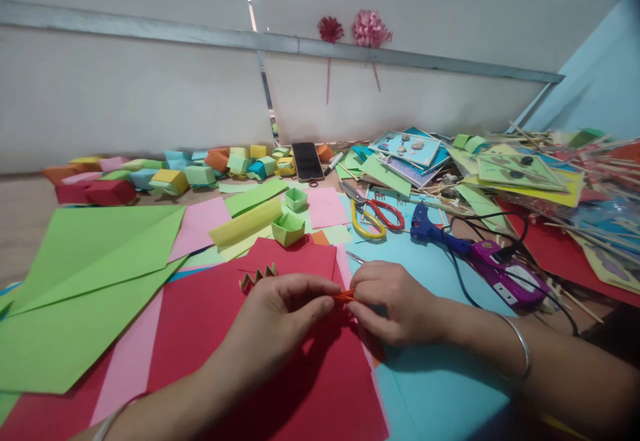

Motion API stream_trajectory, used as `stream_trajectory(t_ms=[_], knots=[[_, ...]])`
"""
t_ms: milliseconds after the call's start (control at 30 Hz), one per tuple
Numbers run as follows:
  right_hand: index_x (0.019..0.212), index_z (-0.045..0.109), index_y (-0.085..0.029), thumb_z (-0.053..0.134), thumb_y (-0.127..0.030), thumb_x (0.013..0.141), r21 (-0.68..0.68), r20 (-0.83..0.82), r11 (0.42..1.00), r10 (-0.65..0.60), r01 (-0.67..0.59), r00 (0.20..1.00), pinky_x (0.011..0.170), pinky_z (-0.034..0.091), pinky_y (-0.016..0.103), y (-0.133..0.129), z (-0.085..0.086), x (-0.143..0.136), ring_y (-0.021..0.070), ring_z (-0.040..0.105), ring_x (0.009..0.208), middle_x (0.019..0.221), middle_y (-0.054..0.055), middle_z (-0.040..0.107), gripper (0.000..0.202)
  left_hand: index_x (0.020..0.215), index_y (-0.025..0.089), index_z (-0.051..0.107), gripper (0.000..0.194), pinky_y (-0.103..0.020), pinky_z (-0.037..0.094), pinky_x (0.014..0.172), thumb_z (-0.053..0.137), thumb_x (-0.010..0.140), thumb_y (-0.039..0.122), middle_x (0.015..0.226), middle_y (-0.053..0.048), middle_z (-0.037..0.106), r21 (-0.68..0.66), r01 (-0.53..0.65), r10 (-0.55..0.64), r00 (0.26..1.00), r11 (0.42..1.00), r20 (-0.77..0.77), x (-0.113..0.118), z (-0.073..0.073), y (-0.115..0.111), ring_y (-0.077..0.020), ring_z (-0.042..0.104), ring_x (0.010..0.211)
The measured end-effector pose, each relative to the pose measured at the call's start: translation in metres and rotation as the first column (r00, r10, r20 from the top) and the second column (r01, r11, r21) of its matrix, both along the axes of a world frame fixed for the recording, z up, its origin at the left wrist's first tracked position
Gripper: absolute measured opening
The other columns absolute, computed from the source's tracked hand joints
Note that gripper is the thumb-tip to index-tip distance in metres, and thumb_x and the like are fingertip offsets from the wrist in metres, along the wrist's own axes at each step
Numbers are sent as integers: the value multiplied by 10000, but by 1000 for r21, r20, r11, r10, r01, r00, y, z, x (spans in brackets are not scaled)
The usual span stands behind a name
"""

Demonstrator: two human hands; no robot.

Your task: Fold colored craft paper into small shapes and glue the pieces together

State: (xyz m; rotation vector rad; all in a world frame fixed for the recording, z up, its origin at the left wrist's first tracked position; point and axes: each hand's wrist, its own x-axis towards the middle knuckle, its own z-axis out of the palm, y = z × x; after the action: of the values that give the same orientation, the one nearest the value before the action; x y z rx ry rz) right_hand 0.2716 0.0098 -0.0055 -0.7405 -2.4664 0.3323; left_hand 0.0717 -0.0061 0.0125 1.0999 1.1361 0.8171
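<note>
A small folded orange paper strip is pinched between my two hands, above the red paper sheet. My left hand grips its left end between thumb and fingers. At the other end, my right hand has its fingers closed on the strip, over the edge of the light blue paper. A zigzag-folded olive strip lies just behind my left hand. Two small green paper boxes stand farther back. Part of a metal tool shows behind my right hand.
Scissors lie behind my right hand. A blue glue gun and a purple power strip with black cables are at right. Green sheets cover the left. Folded paper boxes and a phone line the back.
</note>
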Motion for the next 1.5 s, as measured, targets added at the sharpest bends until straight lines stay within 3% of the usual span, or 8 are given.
stream_trajectory(t_ms=[200,400,700,900,1067,1167,1300,1500], knots=[[933,622,-141,520,-209,917,-1,-187,1000,-17,17,982,746,503,305,-2,4,-1,175,608,817,881,96,689,124,626,192,757,29,-217,529,555,764,606,172,611,-43,750,149,-169,175,984,974,-33,-3,6,4,-158,676,575],[1235,539,-169,607,-217,876,-100,-333,989,-132,104,934,717,535,271,-5,6,0,148,651,833,1074,93,699,368,675,214,772,59,-221,550,582,767,619,196,663,-39,769,202,-200,209,978,959,-23,-5,9,2,-167,698,610],[959,655,-154,647,-284,873,-255,-286,952,-239,166,928,666,484,247,-3,8,-2,122,594,697,818,34,676,156,740,227,782,122,-256,581,577,758,628,269,696,-45,780,312,-215,258,960,925,-104,-3,1,1,-204,722,627],[875,648,-161,655,-242,850,-286,-275,943,-253,172,927,642,456,236,-3,8,-3,115,565,674,770,16,652,86,823,223,774,160,-298,595,610,688,695,265,772,-57,796,480,-61,230,926,875,-301,-6,-1,4,-224,736,679],[863,632,-159,603,-230,881,-190,-253,972,-185,138,950,638,456,245,-4,3,-4,122,550,668,751,27,643,79,858,238,777,184,-291,560,591,636,742,211,772,-40,788,682,234,197,849,693,-490,-14,-8,3,-200,712,659],[887,632,-153,614,-297,896,-135,-251,989,-98,65,963,666,470,255,-1,6,0,129,569,694,770,36,659,145,778,246,784,174,-271,527,577,622,745,192,750,-48,770,727,263,218,841,634,-494,-15,-7,4,-187,693,646],[941,625,-156,585,-349,920,-107,-246,965,-257,238,934,689,476,263,12,19,13,134,599,722,849,50,678,198,684,247,786,97,-256,471,510,694,709,228,689,-59,729,659,157,214,869,736,-446,-12,-1,8,-178,632,573],[818,658,-151,692,-223,829,80,393,883,-454,463,800,616,414,288,22,17,21,202,620,747,818,85,678,80,647,219,772,56,-251,433,489,768,660,273,603,-34,665,441,-141,264,937,887,-230,-7,-1,8,-161,553,529]])
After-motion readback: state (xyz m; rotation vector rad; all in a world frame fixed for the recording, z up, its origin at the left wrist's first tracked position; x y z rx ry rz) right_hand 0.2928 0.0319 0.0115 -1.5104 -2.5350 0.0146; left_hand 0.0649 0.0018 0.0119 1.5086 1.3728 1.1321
